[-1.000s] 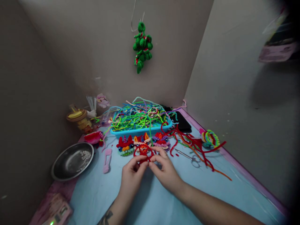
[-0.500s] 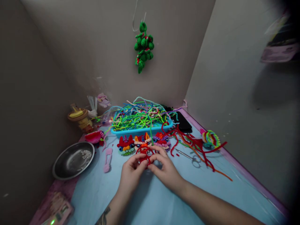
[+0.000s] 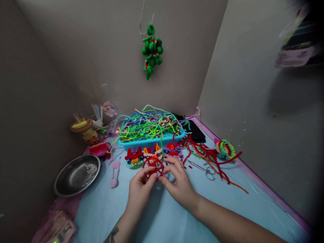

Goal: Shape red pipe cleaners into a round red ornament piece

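Observation:
Between my hands is a red pipe-cleaner piece (image 3: 159, 165), bent into loops. My left hand (image 3: 139, 185) pinches its near left side between thumb and fingers. My right hand (image 3: 181, 184) has its thumb and bent index finger at the piece's right edge, with its upper fingers beside a green pipe cleaner (image 3: 162, 143). The fingers hide part of the red loops. Just beyond stand three small pipe-cleaner figures: a red one (image 3: 134, 156), an orange and cream one (image 3: 152, 151) and a red and purple one (image 3: 173, 151).
Behind the figures sits a blue tray (image 3: 152, 143) heaped with coloured pipe cleaners. Loose red and orange stems (image 3: 215, 158), scissors (image 3: 202, 167) and a black phone-like slab (image 3: 196, 131) lie right. A metal bowl (image 3: 73, 177) with white beads and a pink clip (image 3: 115, 173) are left.
The view has shifted slightly, so the surroundings sit a little further left. My right thumb and index finger are slightly further from my left fingers. My left hand keeps its pinch.

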